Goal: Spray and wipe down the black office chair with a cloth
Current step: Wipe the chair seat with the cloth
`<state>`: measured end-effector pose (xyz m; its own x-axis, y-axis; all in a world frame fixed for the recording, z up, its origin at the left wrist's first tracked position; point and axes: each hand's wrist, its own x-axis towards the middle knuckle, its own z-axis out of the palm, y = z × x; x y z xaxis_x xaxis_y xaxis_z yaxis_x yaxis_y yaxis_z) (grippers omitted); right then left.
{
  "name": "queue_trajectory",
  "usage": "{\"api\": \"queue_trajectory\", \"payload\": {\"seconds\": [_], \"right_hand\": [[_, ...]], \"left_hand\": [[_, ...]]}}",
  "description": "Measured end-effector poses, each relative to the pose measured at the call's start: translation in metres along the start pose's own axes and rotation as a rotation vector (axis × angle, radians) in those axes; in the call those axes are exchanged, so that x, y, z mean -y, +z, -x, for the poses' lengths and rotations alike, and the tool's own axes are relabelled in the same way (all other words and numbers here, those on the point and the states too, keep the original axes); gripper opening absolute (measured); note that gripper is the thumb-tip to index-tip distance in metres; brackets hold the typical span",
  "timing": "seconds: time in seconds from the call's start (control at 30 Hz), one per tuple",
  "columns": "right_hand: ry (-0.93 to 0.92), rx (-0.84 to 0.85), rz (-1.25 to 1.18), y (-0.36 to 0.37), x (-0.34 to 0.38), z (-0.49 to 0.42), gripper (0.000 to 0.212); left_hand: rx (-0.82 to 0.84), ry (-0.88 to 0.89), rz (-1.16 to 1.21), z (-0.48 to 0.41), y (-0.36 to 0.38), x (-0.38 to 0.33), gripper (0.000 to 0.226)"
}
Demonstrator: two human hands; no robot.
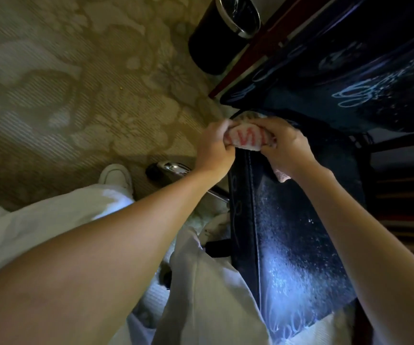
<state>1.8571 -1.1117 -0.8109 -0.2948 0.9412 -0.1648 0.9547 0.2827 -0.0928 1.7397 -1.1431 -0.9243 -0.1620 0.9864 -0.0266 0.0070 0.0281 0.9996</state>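
Note:
The black office chair (300, 245) fills the right half of the view, its leather speckled with white spray droplets and looped foam trails. A white cloth with red stripes (247, 139) is bunched between both hands above the chair's stitched edge. My left hand (213, 145) grips the cloth's left end. Its right end is gripped by my right hand (285, 145), and a corner of cloth hangs below that hand. No spray bottle is visible.
A black round bin with a chrome rim (215, 38) stands on the patterned beige carpet (76, 83) at the top. A chrome chair-base leg with a caster (168, 170) lies by my white shoe (116, 175). A dark wooden desk edge (250, 58) runs diagonally.

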Motion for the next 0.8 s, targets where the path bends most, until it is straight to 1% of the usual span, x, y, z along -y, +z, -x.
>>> {"api": "queue_trajectory", "payload": {"seconds": [0.1,0.2,0.23,0.33,0.43,0.53,0.6,0.7,0.8], "right_hand": [[-0.013,-0.006,0.031,0.006,-0.005,0.018,0.056],[-0.041,0.011,0.074,0.014,-0.008,0.045,0.052],[-0.035,0.023,0.087,0.017,-0.008,0.055,0.054],[-0.013,0.033,0.103,0.024,-0.01,0.091,0.056],[0.027,0.028,0.113,0.028,-0.005,0.129,0.056],[0.047,0.031,0.127,0.033,0.0,0.168,0.063],[0.06,0.005,0.133,0.037,0.0,0.184,0.063],[0.06,-0.061,0.152,0.036,0.003,0.18,0.053],[0.017,-0.114,0.18,0.028,0.004,0.146,0.047]], "left_hand": [[-0.005,-0.004,-0.029,0.022,0.003,0.0,0.038],[0.014,-0.008,-0.032,0.05,0.006,0.005,0.034],[0.016,-0.005,-0.043,0.061,0.007,0.006,0.033],[0.023,0.042,-0.093,0.09,0.006,0.006,0.033],[0.105,0.079,-0.114,0.114,0.002,0.008,0.03],[0.193,0.139,-0.123,0.134,-0.002,0.011,0.028],[0.22,0.162,-0.116,0.142,-0.001,0.011,0.028],[0.18,0.172,-0.119,0.14,0.004,0.01,0.031],[0.043,0.116,-0.109,0.126,0.013,0.004,0.034]]}}
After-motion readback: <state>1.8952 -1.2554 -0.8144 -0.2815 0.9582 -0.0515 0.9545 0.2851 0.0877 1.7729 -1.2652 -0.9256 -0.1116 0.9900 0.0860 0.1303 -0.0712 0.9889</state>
